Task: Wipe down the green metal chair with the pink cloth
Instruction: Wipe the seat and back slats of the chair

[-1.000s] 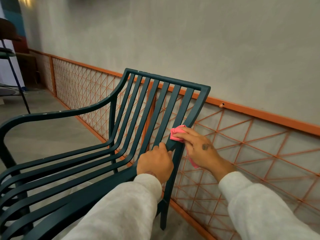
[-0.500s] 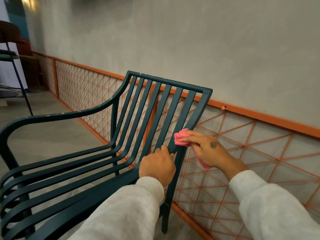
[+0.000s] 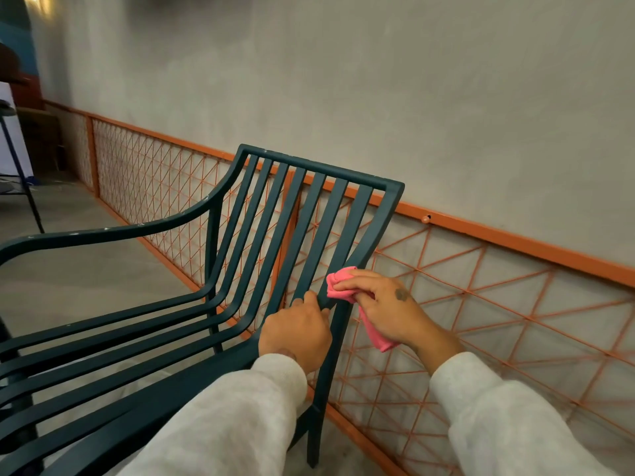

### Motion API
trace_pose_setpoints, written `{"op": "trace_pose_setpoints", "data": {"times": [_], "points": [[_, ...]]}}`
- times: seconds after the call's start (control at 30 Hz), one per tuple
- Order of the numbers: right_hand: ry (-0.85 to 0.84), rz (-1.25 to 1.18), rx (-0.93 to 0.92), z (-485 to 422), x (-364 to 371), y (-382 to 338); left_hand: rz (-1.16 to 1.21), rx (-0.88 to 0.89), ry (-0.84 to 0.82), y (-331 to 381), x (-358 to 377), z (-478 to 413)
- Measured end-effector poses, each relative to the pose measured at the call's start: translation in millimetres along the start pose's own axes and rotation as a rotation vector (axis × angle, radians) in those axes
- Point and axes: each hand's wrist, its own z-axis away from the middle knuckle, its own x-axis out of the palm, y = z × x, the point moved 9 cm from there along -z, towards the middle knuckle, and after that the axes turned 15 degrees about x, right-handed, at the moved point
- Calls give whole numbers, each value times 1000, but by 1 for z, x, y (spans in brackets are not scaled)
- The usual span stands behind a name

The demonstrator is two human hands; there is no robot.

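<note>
Head view looks down on a green metal chair (image 3: 323, 167) that stands on the floor (image 3: 86, 269), its slatted back close to the orange lattice railing (image 3: 515, 242) that runs along the foot of a grey wall (image 3: 378, 80). The chair's seat and far armrest stretch away to the left edge of the floor in view.

The right hand (image 3: 385, 304) holds the pink cloth (image 3: 338, 285) against the near upright of the chair back, just below where that upright bends towards the top rail. Its fingers (image 3: 354, 285) lie over the bunched front of the cloth and press it to the metal, while a loose tail of the cloth hangs out below the palm, in front of the lattice.

The left hand (image 3: 295, 334) sits just beside it, lower on the same corner of the chair, where the back meets the near armrest. Its fingers are curled round the frame and grip it, one fingertip lifted against a slat. The two hands are near each other but apart.

Both arms wear pale grey sleeves. A dark stand (image 3: 20, 180) is at the far left edge.
</note>
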Motion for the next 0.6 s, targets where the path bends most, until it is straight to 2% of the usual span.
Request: {"op": "trace_pose_setpoints", "data": {"times": [0.1,0.27,0.4,0.6], "points": [[-79,-115,109,2,0,1,48,-26,-27,-1,0,1],[-76,-194,221,2,-21,-3,310,-107,-212,-2,-8,-6],[-53,-219,310,5,-62,-21,386,-115,-215,13,-63,-31],[-53,-253,375,-11,-170,-78,460,-91,-197,55,-169,-92]]}}
